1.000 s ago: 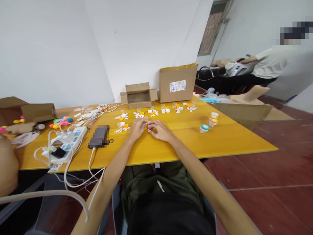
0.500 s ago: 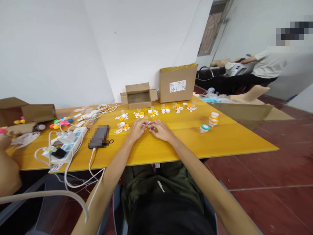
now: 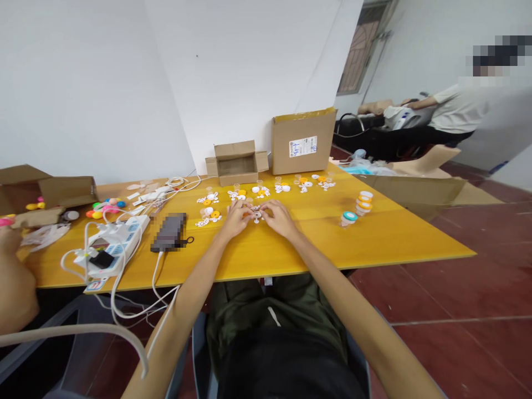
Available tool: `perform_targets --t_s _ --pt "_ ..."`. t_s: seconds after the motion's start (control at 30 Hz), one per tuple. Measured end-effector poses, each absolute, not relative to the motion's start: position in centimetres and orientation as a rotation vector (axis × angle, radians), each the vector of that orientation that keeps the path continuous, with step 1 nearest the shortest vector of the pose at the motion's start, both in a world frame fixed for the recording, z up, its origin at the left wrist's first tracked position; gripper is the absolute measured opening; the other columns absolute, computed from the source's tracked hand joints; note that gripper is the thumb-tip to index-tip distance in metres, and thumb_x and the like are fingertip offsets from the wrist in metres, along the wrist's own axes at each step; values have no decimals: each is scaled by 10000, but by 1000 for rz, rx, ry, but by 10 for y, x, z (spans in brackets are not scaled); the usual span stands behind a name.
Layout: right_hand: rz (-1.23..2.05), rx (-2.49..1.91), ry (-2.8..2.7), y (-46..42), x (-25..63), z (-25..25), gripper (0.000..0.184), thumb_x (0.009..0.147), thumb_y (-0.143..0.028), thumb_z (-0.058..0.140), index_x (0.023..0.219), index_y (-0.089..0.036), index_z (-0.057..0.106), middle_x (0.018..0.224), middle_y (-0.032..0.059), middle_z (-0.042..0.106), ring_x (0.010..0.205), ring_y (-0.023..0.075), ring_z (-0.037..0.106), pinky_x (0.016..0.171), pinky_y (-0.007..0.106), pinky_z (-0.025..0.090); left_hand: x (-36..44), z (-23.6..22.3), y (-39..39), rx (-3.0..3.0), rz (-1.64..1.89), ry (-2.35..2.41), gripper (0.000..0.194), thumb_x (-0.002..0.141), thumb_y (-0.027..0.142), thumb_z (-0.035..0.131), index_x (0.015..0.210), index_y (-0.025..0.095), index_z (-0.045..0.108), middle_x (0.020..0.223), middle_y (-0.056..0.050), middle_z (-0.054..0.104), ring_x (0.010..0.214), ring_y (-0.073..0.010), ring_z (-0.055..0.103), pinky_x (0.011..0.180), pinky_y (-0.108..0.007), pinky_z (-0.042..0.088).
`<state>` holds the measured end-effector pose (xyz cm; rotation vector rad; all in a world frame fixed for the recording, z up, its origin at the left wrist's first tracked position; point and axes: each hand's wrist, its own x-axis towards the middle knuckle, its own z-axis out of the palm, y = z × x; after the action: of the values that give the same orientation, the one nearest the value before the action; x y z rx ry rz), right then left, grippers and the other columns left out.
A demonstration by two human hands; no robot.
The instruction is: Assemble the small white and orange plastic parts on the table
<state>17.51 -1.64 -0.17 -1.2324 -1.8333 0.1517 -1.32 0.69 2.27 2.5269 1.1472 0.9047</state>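
Note:
My left hand [image 3: 235, 219] and my right hand [image 3: 281, 219] meet low over the table, fingertips pinched from both sides on a small white disc-shaped part [image 3: 256, 215]. Its exact kind is too small to make out. Just behind the fingers lie dotted white pieces [image 3: 255, 208], partly hidden. Left of my left hand is a cluster with an orange ring [image 3: 215, 214], a white disc and dotted pieces. More clusters, with orange rings, white discs [image 3: 286, 188] and clear cups [image 3: 236, 187], run in a row beyond my hands.
On the right stand several capped small jars, one with a teal lid [image 3: 349, 216]. A phone [image 3: 169, 231] and a power strip [image 3: 124, 244] with white cables lie left. Cardboard boxes [image 3: 236, 166] [image 3: 301, 147] stand at the back. Another person's arm [image 3: 16, 277] is at far left.
My fingertips have drawn slightly apart, and the white disc-shaped part now shows between them. My right hand has shifted a little to the right. The person at far left moved their arm.

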Motion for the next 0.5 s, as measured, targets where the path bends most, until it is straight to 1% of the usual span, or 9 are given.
perform_targets --t_s 0.23,0.4,0.5 --pt "184 -1265 -1792 -15 176 -3 143 842 -146 595 795 -247 685 925 43 714 951 233 650 901 370 506 -13 25 2 2500 757 1234 136 916 271 658 869 269 786 1203 -59 628 1188 -288 467 1008 -436 382" --pt "198 -1309 -1767 -13 177 -4 136 830 -140 597 794 -245 674 917 43 714 953 236 652 893 373 510 -13 25 2 2502 748 1216 138 904 236 659 849 262 783 1205 -57 632 1185 -287 471 1002 -439 379" --pt "226 -1306 -1756 -10 178 -7 105 848 -175 601 819 -245 674 946 47 718 974 235 655 917 383 514 -13 25 2 2512 766 1194 150 906 228 652 835 261 779 1197 -58 637 1180 -286 476 994 -439 384"
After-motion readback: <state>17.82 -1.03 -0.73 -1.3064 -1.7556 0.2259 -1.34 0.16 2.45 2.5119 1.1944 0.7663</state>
